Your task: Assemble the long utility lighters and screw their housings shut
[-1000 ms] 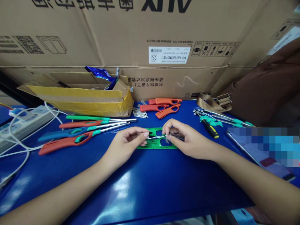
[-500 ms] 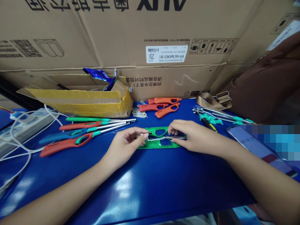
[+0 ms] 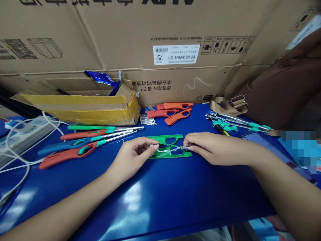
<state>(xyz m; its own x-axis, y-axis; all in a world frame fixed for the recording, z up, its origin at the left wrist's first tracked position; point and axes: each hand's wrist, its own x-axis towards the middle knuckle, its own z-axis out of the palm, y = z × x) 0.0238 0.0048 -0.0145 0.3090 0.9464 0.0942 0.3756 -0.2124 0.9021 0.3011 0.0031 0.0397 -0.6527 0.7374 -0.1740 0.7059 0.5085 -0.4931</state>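
Two green plastic handle shells (image 3: 168, 140) lie flat on the blue table (image 3: 160, 197) between my hands. My left hand (image 3: 135, 154) is closed in a pinch on the left end of a thin white wire (image 3: 166, 150) that runs across the shells. My right hand (image 3: 208, 147) is closed too, fingertips pinching a slim metal piece at the wire's right end, just over the nearer shell.
Long-nosed lighters (image 3: 82, 144) with orange, blue and green handles lie at left, near a yellow-taped carton (image 3: 82, 108) and a power strip (image 3: 17, 135). Orange shells (image 3: 173, 112) lie behind. Metal tubes (image 3: 238, 124), a screwdriver and a phone (image 3: 263, 142) sit at right. Cardboard boxes (image 3: 150, 40) wall the back.
My right hand slid to the right, drawing the wire and metal piece across the green shells. The left hand kept its pinch. The upper green shell is more uncovered.
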